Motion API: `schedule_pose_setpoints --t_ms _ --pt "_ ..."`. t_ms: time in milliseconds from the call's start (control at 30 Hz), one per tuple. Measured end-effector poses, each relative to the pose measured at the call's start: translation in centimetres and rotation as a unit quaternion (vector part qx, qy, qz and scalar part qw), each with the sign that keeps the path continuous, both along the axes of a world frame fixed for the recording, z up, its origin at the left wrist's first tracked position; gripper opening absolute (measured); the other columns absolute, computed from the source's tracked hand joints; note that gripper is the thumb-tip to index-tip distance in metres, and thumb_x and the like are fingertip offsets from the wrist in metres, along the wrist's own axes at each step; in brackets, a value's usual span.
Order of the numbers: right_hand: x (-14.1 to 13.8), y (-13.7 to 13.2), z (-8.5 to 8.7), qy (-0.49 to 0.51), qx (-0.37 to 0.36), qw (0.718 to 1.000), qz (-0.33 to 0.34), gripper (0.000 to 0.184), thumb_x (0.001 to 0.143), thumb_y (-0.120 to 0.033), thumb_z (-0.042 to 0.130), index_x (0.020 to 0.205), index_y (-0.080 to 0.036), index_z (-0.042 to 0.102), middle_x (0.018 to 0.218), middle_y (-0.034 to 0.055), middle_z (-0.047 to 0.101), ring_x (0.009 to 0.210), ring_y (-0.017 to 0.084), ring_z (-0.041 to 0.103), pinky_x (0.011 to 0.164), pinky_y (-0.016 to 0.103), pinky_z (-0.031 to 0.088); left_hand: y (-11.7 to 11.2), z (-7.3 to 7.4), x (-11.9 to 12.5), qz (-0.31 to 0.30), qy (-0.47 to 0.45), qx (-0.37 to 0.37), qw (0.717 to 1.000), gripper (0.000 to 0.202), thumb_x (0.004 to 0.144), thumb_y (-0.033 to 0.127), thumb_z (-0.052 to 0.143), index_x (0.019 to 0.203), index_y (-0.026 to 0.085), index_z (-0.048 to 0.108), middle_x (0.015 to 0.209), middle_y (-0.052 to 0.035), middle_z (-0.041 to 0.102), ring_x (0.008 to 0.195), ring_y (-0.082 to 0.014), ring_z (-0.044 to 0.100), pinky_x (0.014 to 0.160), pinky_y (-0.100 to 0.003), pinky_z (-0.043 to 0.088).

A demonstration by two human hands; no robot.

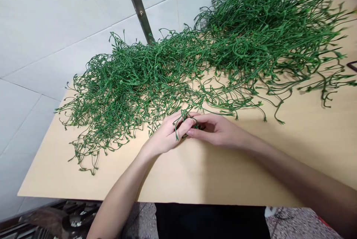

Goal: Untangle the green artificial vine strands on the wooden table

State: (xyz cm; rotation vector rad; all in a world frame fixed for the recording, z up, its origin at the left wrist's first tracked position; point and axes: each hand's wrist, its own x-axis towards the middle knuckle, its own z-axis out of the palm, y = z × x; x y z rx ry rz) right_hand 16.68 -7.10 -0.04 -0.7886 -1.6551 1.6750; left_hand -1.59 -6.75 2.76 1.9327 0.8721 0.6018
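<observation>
A big tangled heap of thin green plastic plant stems lies across the back of a pale wooden table. My left hand and my right hand meet at the table's middle, just in front of the heap. Both are closed, fingertips pinched together on a small green sprig whose strands loop over my left fingers. The sprig's base is hidden between the two hands.
A metal pole slants down behind the table against a white tiled wall. A dark object lies at the table's right edge. Below the front edge are speckled floor and dark clutter at bottom left.
</observation>
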Motion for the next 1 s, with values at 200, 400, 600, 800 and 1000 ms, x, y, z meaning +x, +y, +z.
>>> schedule_pose_setpoints --t_ms 200,400,600,800,1000 --pt "0.03 0.01 -0.2 0.002 0.005 1.0 0.001 0.031 0.085 -0.043 0.063 0.098 -0.017 0.073 0.109 0.0084 0.066 0.114 0.027 0.056 0.096 0.038 0.045 -0.04 0.01 -0.01 0.004 -0.001 -0.009 1.0 0.042 0.1 0.042 0.037 0.123 0.018 0.062 0.126 -0.0081 0.062 0.11 -0.0203 0.058 0.098 -0.031 0.044" --pt "-0.01 0.0 -0.15 0.001 0.011 1.0 -0.006 0.031 0.084 -0.044 0.063 0.097 -0.018 0.074 0.108 0.0079 0.067 0.111 0.027 0.058 0.095 0.038 0.045 -0.05 -0.03 -0.02 0.006 0.005 -0.009 1.0 0.039 0.101 0.038 0.036 0.125 0.019 0.061 0.125 -0.0071 0.063 0.107 -0.0191 0.058 0.097 -0.031 0.044" --pt "0.0 0.0 -0.13 -0.005 0.015 1.0 0.007 0.026 0.087 -0.041 0.061 0.093 -0.018 0.072 0.105 0.0067 0.065 0.107 0.024 0.058 0.093 0.037 0.046 -0.05 0.09 0.11 0.002 0.005 -0.002 1.0 0.039 0.1 0.04 0.037 0.122 0.021 0.063 0.122 -0.005 0.064 0.105 -0.018 0.058 0.096 -0.029 0.043" --pt "-0.05 0.12 0.05 0.001 0.014 1.0 0.009 0.026 0.085 -0.042 0.062 0.087 -0.018 0.071 0.098 0.0068 0.064 0.105 0.025 0.059 0.093 0.038 0.047 0.01 0.23 0.15 0.0 0.016 -0.005 1.0 0.041 0.1 0.042 0.036 0.12 0.02 0.064 0.123 -0.0055 0.064 0.105 -0.0182 0.058 0.095 -0.029 0.043" --pt "-0.04 0.09 0.19 -0.014 0.02 1.0 0.01 0.029 0.086 -0.044 0.06 0.085 -0.016 0.068 0.095 0.0072 0.063 0.095 0.023 0.06 0.087 0.037 0.049 -0.02 0.23 0.18 0.001 0.025 0.004 1.0 0.041 0.099 0.044 0.038 0.12 0.02 0.064 0.12 -0.0057 0.065 0.103 -0.0182 0.058 0.095 -0.03 0.042"
